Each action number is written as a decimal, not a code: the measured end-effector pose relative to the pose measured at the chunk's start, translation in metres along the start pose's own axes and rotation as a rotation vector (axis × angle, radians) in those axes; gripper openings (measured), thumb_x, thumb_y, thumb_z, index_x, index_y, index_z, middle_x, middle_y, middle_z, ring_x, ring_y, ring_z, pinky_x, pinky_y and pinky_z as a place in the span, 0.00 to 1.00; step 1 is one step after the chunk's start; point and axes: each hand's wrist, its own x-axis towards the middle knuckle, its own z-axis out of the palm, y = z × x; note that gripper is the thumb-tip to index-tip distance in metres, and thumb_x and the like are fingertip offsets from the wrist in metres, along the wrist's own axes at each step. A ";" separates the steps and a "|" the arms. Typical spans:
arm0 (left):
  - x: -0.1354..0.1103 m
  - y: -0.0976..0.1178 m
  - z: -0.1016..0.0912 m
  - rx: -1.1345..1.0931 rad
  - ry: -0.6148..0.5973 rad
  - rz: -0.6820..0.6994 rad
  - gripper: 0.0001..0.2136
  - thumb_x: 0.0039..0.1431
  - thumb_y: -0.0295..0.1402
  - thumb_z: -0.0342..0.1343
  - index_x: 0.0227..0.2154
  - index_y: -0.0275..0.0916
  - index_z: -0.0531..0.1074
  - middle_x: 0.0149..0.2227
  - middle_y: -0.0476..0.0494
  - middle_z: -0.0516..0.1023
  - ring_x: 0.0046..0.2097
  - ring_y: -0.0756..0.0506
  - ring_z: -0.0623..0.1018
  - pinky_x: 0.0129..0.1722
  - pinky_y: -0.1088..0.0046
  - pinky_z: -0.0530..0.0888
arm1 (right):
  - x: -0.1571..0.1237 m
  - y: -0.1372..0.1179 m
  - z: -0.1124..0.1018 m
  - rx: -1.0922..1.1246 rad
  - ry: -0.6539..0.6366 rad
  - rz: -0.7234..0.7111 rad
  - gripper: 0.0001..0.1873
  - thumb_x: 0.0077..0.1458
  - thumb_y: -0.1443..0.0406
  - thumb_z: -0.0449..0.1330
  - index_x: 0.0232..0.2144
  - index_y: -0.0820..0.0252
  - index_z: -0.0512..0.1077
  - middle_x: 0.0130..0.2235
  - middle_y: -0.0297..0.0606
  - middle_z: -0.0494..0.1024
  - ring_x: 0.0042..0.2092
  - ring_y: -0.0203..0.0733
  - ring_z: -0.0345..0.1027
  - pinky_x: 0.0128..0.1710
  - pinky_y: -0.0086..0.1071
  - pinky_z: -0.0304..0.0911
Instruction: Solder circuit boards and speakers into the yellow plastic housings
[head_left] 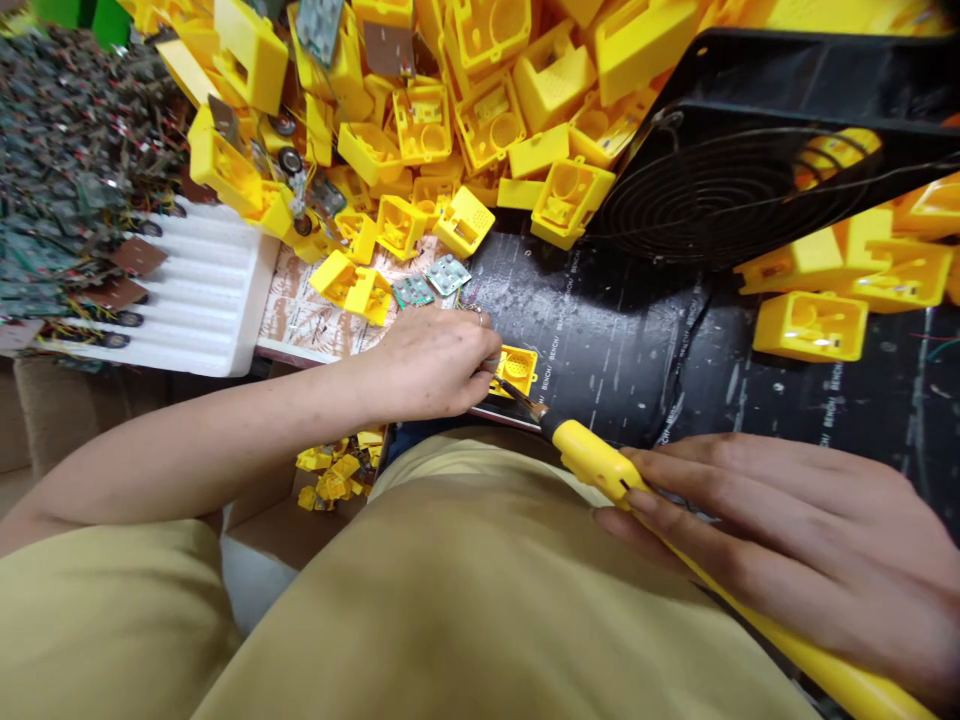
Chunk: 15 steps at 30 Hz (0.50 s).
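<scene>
My right hand point(795, 550) is wrapped around the yellow handle of a soldering iron point(596, 455), whose tip points up and left. That tip reaches into a small yellow plastic housing point(521, 368) at the bench's near edge. My left hand point(442, 360) is closed over the left part of this housing, with its fingertips beside the iron's tip. What the fingers pinch is hidden. Just beyond the left hand lie two small green circuit boards point(448, 272), with thin wires near them.
A heap of yellow housings point(487, 120) fills the back. A black fan point(697, 180) stands at right on the black bench top point(592, 350). At left, a white foam tray point(217, 280) bears many wired circuit boards point(75, 150). An open box with yellow parts point(341, 475) sits below.
</scene>
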 end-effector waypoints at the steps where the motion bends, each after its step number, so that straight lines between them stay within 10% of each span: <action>1: 0.000 0.000 0.000 0.002 -0.003 -0.006 0.10 0.56 0.32 0.49 0.32 0.41 0.76 0.35 0.46 0.78 0.41 0.41 0.78 0.32 0.68 0.66 | -0.001 0.000 -0.002 0.006 -0.026 -0.037 0.07 0.63 0.68 0.52 0.38 0.56 0.71 0.38 0.37 0.80 0.40 0.36 0.75 0.40 0.31 0.74; 7: -0.001 -0.001 0.000 -0.003 0.015 -0.014 0.10 0.56 0.33 0.49 0.31 0.41 0.76 0.35 0.46 0.78 0.40 0.41 0.78 0.31 0.69 0.64 | -0.027 -0.025 0.002 -0.018 0.164 0.378 0.09 0.57 0.52 0.59 0.35 0.47 0.71 0.34 0.35 0.77 0.34 0.39 0.73 0.30 0.34 0.73; 15: 0.000 0.000 0.001 -0.004 0.028 -0.002 0.10 0.55 0.32 0.49 0.30 0.41 0.76 0.34 0.46 0.78 0.39 0.42 0.78 0.29 0.70 0.62 | -0.029 -0.013 -0.005 0.002 0.192 0.442 0.11 0.54 0.50 0.63 0.36 0.45 0.71 0.31 0.30 0.77 0.33 0.38 0.74 0.32 0.32 0.74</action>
